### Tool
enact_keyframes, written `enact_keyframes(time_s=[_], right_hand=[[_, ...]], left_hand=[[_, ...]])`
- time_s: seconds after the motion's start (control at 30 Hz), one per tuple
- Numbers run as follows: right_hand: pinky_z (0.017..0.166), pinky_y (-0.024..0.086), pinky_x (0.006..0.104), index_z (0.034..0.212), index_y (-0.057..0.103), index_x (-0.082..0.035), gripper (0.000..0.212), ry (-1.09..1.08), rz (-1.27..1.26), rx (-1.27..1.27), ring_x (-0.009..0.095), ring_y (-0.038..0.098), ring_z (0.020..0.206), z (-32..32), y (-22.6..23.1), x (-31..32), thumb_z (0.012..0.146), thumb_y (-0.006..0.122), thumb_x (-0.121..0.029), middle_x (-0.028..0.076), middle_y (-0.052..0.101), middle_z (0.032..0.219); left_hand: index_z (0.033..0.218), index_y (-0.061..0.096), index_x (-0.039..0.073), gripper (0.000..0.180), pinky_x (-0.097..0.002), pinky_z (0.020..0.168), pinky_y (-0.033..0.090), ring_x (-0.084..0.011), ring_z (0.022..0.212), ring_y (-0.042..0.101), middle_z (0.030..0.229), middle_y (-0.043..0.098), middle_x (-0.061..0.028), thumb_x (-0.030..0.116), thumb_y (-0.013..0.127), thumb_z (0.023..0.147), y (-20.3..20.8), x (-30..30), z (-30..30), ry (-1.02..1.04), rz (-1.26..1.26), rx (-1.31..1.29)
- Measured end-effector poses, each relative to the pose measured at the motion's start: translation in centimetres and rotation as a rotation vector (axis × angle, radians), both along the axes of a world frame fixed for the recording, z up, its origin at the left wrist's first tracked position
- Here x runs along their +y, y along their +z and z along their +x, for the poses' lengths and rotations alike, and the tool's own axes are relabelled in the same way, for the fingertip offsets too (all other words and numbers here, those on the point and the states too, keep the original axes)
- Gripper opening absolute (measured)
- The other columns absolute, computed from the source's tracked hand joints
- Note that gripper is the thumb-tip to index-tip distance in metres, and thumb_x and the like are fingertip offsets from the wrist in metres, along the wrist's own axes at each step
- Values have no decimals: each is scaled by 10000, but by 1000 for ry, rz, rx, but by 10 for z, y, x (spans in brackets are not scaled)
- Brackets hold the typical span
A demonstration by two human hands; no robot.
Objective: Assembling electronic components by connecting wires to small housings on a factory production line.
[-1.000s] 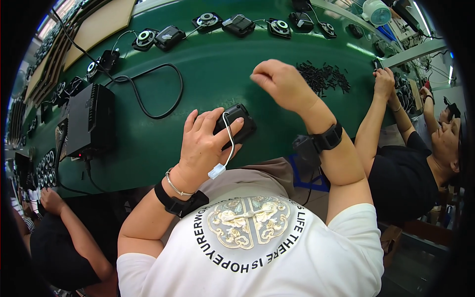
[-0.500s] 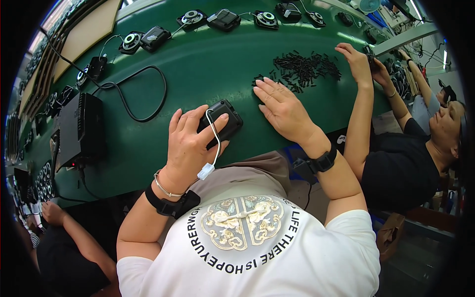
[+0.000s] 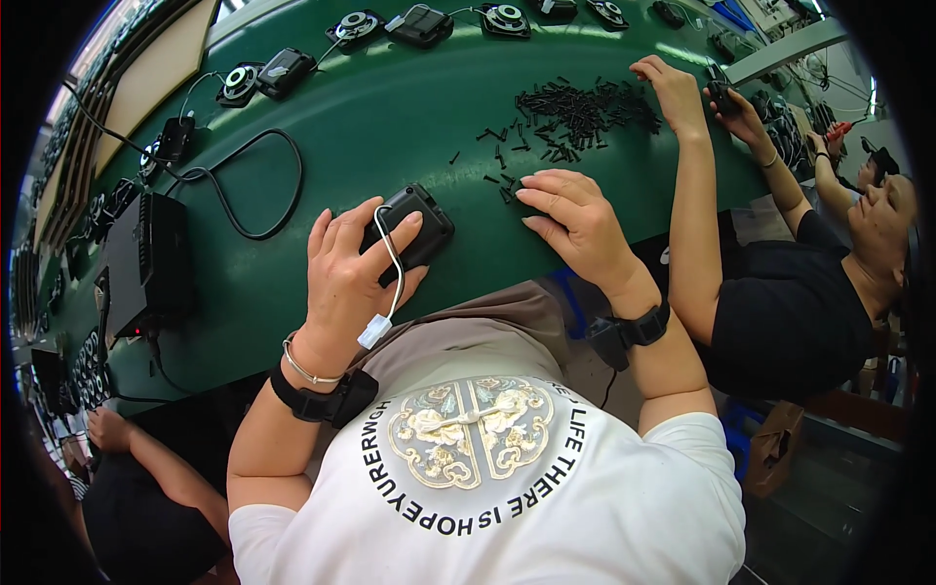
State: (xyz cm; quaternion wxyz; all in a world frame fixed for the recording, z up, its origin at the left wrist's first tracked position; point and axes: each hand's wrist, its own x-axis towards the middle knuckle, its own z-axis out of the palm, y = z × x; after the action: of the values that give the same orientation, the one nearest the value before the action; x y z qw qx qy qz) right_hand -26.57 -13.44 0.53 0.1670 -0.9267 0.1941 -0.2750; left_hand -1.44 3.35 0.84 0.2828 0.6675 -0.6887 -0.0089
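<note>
My left hand (image 3: 356, 255) is closed around a black speaker box (image 3: 429, 224) that rests on the green tabletop. A white cable (image 3: 397, 268) runs from the box over my fingers and hangs down to a pale plug (image 3: 374, 331). To the right, my right hand (image 3: 580, 222) hovers low over the table with its fingers half bent. A gap shows between thumb and index finger, and nothing is visible in it. By its fingertips lie a few loose black screws (image 3: 504, 185). Beyond them spreads a larger heap of black screws (image 3: 590, 115).
A row of black speaker units (image 3: 421, 26) joined by cables lines the far edge. On the left stand a black power box (image 3: 151, 258) and a looped black cord (image 3: 298, 180). At the right, a co-worker's hands (image 3: 673, 97) reach over the table, one holding a black part (image 3: 721, 96).
My right hand has gone from lying flat with stretched fingers to half bent, drawn slightly nearer me. Several screws now lie scattered left of the heap. The left hand still holds the speaker box.
</note>
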Motion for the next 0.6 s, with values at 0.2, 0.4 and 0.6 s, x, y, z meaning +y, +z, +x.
enact_keyframes(time_s=[0.2, 0.4, 0.6], right_hand=[[806, 487, 379, 923, 680, -38, 223, -112, 29, -7, 281, 607, 884, 12, -1, -2, 749, 793, -121, 89, 665, 923], [751, 472, 374, 844, 646, -42, 216, -140, 25, -40, 271, 594, 814, 5, 1, -2, 727, 806, -127, 77, 646, 856], [756, 455, 364, 871, 644, -42, 189, -133, 28, -12, 259, 580, 786, 3, 0, 1, 757, 778, -110, 72, 629, 827]], left_hand=[[1243, 666, 194, 610, -542, 1075, 354, -339, 1133, 576, 1279, 580, -167, 157, 844, 660, 1, 0, 0, -4, 12, -2], [1181, 699, 254, 620, -542, 1027, 397, -316, 1079, 601, 1219, 599, -135, 222, 874, 587, 0, -2, -1, 19, -12, 11], [1179, 700, 256, 619, -545, 1031, 392, -314, 1084, 600, 1220, 599, -136, 221, 876, 586, -1, -1, -1, 23, -9, 18]])
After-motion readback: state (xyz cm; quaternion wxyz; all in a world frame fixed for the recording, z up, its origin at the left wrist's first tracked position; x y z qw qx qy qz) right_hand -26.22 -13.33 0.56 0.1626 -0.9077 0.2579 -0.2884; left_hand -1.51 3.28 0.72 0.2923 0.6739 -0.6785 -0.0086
